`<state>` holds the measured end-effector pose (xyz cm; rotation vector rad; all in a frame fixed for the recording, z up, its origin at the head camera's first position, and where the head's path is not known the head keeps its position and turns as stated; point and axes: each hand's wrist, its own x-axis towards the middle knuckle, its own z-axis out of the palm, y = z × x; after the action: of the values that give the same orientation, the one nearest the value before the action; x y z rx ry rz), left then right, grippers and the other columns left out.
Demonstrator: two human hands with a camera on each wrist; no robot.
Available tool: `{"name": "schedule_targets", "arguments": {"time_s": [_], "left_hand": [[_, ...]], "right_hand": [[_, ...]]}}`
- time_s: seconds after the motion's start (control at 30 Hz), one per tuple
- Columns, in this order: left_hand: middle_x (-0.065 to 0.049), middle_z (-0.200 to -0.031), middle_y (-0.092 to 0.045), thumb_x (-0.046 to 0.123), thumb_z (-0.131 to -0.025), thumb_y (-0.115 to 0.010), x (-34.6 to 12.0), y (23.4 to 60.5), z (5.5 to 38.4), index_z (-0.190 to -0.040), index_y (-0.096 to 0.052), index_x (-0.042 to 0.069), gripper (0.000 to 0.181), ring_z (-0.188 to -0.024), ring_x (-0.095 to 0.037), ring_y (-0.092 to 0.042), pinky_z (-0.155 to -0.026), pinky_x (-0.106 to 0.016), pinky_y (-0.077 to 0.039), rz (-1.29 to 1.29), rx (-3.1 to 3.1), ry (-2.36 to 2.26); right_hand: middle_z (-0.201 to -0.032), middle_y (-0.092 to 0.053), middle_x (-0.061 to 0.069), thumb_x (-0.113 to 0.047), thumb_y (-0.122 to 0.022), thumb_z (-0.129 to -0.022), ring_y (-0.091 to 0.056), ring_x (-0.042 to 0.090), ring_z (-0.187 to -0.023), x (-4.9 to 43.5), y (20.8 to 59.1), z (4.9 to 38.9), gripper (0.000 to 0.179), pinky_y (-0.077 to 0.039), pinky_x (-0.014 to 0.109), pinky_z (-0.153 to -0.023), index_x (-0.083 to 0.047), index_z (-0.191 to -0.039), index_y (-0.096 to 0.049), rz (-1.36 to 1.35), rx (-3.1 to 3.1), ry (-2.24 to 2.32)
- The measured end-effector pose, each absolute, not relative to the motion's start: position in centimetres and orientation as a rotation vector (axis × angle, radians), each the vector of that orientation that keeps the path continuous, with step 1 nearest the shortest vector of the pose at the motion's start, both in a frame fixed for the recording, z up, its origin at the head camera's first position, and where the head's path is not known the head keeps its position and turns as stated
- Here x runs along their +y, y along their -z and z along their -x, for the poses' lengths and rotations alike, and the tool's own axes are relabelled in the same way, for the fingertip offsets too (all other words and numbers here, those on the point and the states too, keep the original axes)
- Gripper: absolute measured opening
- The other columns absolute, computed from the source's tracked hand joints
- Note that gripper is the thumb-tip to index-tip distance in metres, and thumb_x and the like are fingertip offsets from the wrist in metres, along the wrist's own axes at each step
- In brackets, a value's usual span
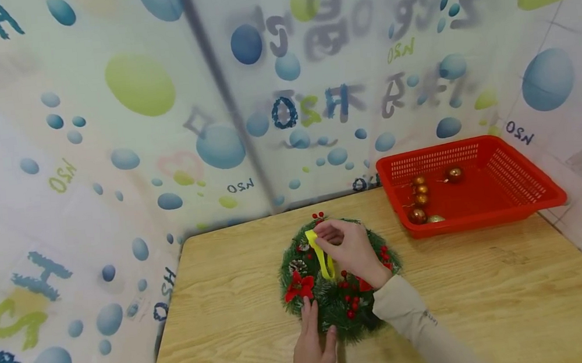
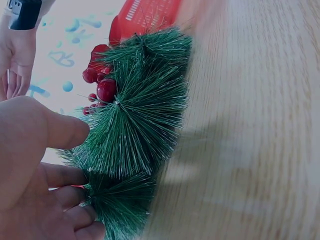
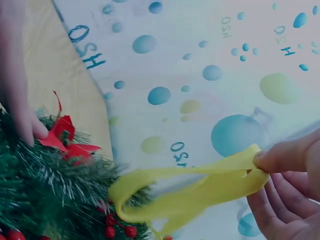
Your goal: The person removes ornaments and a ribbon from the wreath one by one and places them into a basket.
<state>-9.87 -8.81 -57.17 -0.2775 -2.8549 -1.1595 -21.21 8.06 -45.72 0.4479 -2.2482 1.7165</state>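
A green pine wreath (image 1: 325, 291) lies flat on the wooden table, trimmed with red poinsettias (image 1: 299, 286), pine cones and red berries (image 1: 352, 306). Above its middle, my right hand (image 1: 354, 251) pinches a yellow ribbon loop (image 3: 220, 192) between thumb and fingers. The loop hangs down toward the greenery, and its lower end overlaps the wreath in the right wrist view. My left hand (image 1: 311, 346) is at the wreath's near left edge, thumb and fingers spread. Its fingertips touch the needles just below a poinsettia.
A red plastic basket (image 1: 471, 225) stands at the back right of the table (image 1: 230, 310), holding several gold and brown bauble ornaments (image 1: 422, 199). Behind the table hangs a white curtain (image 1: 161, 141) printed with blue and green drops.
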Motion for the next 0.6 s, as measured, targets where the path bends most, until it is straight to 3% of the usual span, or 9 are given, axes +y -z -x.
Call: {"name": "schedule_targets", "arguments": {"time_s": [0.4,0.6], "left_hand": [[-0.021,-0.166,-0.025,0.04,-0.104,-0.055,-8.6,57.0,9.8,-0.156,-0.035,-0.001,0.069,-0.149,-0.046,-0.031,-0.109,-0.062,-0.042,0.256,-2.871,1.179],[-0.022,-0.166,-0.024,0.037,-0.104,-0.055,-8.6,56.9,9.7,-0.155,-0.035,-0.003,0.068,-0.148,-0.047,-0.03,-0.11,-0.062,-0.04,0.262,-2.862,1.189]], "right_hand": [[-0.104,-0.073,0.017,-0.012,-0.075,-0.093,-0.071,0.026,-0.092,10.5,45.1,20.9,0.021,-0.057,0.019,-0.08,-0.003,-0.112,-0.073,-0.309,-2.175,-1.891],[-0.105,-0.073,0.02,-0.011,-0.074,-0.094,-0.071,0.019,-0.09,12.1,44.7,21.6,0.022,-0.057,0.017,-0.079,0.0,-0.112,-0.072,-0.292,-2.166,-1.863]]}}
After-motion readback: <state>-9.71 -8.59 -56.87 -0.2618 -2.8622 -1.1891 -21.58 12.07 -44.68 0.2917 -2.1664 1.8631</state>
